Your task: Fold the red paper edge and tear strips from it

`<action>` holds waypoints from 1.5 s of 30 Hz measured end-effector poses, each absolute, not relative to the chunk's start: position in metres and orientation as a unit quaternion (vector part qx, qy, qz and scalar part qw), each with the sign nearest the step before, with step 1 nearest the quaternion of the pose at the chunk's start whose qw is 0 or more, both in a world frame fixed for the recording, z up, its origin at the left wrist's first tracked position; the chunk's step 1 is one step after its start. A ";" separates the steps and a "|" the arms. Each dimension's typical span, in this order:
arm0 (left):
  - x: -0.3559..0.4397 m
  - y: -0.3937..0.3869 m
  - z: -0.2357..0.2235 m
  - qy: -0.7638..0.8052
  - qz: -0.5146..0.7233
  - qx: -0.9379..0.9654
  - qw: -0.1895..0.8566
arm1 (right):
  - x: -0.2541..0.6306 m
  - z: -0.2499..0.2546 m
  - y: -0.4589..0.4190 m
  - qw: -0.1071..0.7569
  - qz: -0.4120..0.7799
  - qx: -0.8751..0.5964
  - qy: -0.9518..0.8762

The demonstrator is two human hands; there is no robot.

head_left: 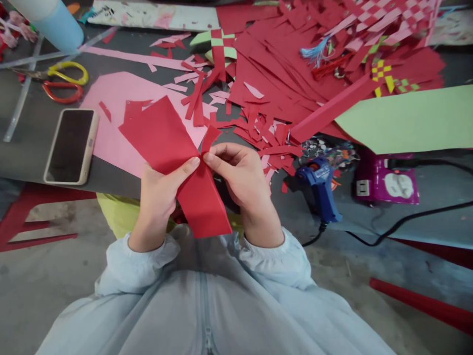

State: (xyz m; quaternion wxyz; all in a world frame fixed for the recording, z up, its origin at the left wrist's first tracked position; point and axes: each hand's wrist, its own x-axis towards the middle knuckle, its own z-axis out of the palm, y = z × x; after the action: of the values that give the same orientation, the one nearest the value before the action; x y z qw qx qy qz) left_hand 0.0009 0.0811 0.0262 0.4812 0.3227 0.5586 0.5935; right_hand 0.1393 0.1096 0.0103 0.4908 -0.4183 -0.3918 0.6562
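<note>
A long folded piece of red paper [166, 138] is held above the table's near edge, slanting from upper left to lower right. My left hand [158, 192] grips it, with the thumb pressed on top near its right edge. My right hand [240, 172] pinches a narrow red paper strip [210, 138] that is partly torn or cut from that edge. The two thumbs almost meet there. Under the paper lies a large pink sheet [114, 93] on the dark table. The fingers beneath the red paper are hidden.
To the left lie a phone [70, 146] and scissors [66, 81]; behind them stands a blue-and-white bottle [55, 24]. Red paper sheets and scraps [273, 74] cover the back. A blue glue gun [321, 187], a purple box [388, 180], cords and a green sheet [410, 121] are at right.
</note>
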 end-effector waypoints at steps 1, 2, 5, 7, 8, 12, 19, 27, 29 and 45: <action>0.001 0.081 0.027 0.558 0.589 0.322 0.487 | 0.139 0.010 0.110 0.494 0.654 -0.418 -0.392; 0.000 0.081 0.028 0.556 0.583 0.322 0.498 | 0.139 0.009 0.110 0.498 0.651 -0.418 -0.392; -0.002 0.081 0.029 0.543 0.568 0.318 0.530 | 0.137 0.009 0.110 0.506 0.649 -0.412 -0.390; -0.003 0.081 0.028 0.540 0.575 0.319 0.526 | 0.137 0.010 0.109 0.503 0.664 -0.400 -0.383; -0.004 0.081 0.027 0.542 0.578 0.322 0.518 | 0.137 0.010 0.109 0.497 0.675 -0.395 -0.376; -0.005 0.079 0.027 0.553 0.582 0.331 0.495 | 0.138 0.011 0.109 0.480 0.694 -0.389 -0.369; 0.004 0.078 0.026 0.550 0.606 0.326 0.474 | 0.135 0.010 0.108 0.510 0.645 -0.401 -0.405; 0.011 0.079 0.018 0.513 0.655 0.309 0.461 | 0.133 0.005 0.106 0.535 0.624 -0.397 -0.408; 0.012 0.078 0.018 0.502 0.657 0.302 0.475 | 0.133 0.005 0.107 0.530 0.645 -0.388 -0.391; 0.014 0.075 0.018 0.527 0.649 0.283 0.470 | 0.132 0.010 0.105 0.529 0.693 -0.364 -0.328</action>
State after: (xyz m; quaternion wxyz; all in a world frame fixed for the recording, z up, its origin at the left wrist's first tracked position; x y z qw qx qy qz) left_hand 0.0141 0.0754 0.0177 0.4699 0.2826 0.5268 0.6494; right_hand 0.1325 0.1052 0.0105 0.5290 -0.3641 -0.3280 0.6929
